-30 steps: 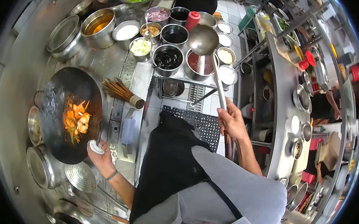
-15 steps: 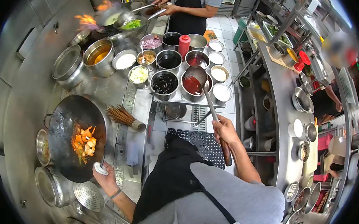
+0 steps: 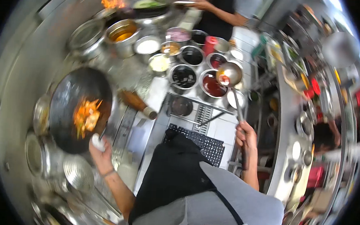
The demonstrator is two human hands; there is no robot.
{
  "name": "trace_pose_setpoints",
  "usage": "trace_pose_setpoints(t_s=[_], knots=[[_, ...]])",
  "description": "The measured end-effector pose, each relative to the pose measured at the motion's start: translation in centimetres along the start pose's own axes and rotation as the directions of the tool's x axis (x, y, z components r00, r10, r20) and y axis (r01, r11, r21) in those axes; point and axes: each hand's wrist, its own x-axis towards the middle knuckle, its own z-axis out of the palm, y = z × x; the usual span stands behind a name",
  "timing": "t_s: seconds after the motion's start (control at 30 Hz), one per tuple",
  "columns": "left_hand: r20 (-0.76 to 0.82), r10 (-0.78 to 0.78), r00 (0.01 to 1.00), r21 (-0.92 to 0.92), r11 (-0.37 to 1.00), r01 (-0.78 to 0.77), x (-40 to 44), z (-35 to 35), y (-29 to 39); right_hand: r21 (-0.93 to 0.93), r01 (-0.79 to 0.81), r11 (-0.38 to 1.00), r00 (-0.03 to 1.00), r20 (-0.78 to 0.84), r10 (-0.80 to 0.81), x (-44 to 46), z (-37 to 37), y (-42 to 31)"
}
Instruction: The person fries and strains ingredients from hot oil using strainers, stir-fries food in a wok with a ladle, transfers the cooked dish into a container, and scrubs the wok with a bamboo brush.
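My left hand [image 3: 101, 152] is closed on the wok's handle, with a white cloth [image 3: 98, 142] at the grip. Orange-coated food pieces [image 3: 87, 116] lie in the black wok [image 3: 65, 102]. In my right hand [image 3: 247, 136] is the long handle of a ladle [image 3: 229, 74], whose bowl holds a little red sauce and hangs above the right edge of the pot of red sauce [image 3: 212, 84]. A pot of dark sauce [image 3: 183, 77] stands to the left of that pot.
A bamboo brush [image 3: 136, 103] lies right of the wok. Beyond it are a pot of amber liquid [image 3: 124, 33] and a red bottle [image 3: 210, 45]. A co-worker's arm [image 3: 218, 12] is at the back beside another wok and flames. A perforated skimmer [image 3: 78, 172] rests at lower left.
The ladle bowl has dipped to the red sauce and come up with some in it, now over the pot's right edge. The camera view has shifted. My left hand keeps its hold.
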Motion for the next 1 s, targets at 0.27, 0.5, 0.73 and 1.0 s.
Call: trace_pose_setpoints(t_s=[0.27,0.5,0.73,1.0], knots=[[-0.070,0.099,0.993,-0.128,0.986,-0.108,7.9,0.8,-0.2,-0.022,-0.091,0.996,0.889,0.448,0.091,-0.4,7.0,-1.9],[-0.096,0.027,0.995,-0.130,0.991,-0.039,8.0,3.0,0.3,-0.466,-0.015,0.885,0.662,0.659,0.358,3.3,23.7,3.5],[-0.110,0.039,0.993,-0.114,0.992,-0.052,9.4,2.7,0.2,-0.507,0.824,0.252,0.445,0.855,0.264,12.3,45.0,18.2],[-0.178,0.038,0.983,-0.135,0.989,-0.062,9.5,2.9,0.6,0.119,0.975,-0.190,-0.005,0.860,0.511,10.5,49.6,23.2]])
